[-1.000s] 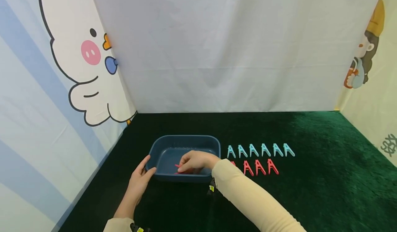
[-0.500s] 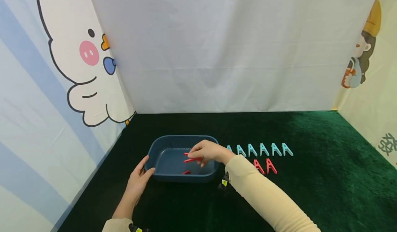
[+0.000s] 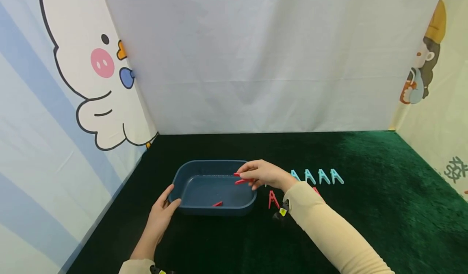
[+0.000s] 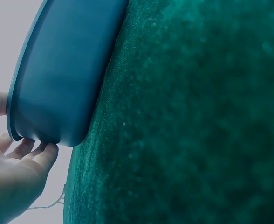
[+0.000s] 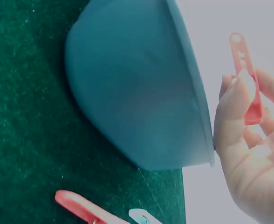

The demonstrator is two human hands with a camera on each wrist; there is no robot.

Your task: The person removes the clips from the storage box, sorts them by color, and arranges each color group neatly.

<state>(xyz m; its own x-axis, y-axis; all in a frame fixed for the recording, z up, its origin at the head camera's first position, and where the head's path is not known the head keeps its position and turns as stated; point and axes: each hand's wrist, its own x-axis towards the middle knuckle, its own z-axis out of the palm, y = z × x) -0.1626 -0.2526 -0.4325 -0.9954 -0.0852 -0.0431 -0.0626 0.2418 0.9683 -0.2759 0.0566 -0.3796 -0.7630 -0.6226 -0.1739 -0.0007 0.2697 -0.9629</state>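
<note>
My right hand (image 3: pixel 265 174) pinches a red clothespin (image 5: pixel 252 105) between thumb and fingers, just above the right rim of a blue plastic basin (image 3: pixel 215 211). My left hand (image 3: pixel 161 215) holds the basin's left front corner, its thumb at the rim and other fingertips against the outer wall in the left wrist view. Another red clothespin (image 3: pixel 217 204) lies inside the basin, near the front wall. To the right, a red clothespin (image 3: pixel 273 199) lies on the green cloth beside the right wrist; the right forearm hides most of the others.
Several light blue clothespins (image 3: pixel 323 176) form a row on the dark green cloth (image 3: pixel 365 213), right of the basin, partly covered by the right hand. A white curtain (image 3: pixel 256 62) hangs behind, and printed cloth panels (image 3: pixel 84 144) flank the sides.
My right hand has lifted a red clothespin out of the basin's front part and carried it up and right, over the right rim. My left hand stays at the basin's corner.
</note>
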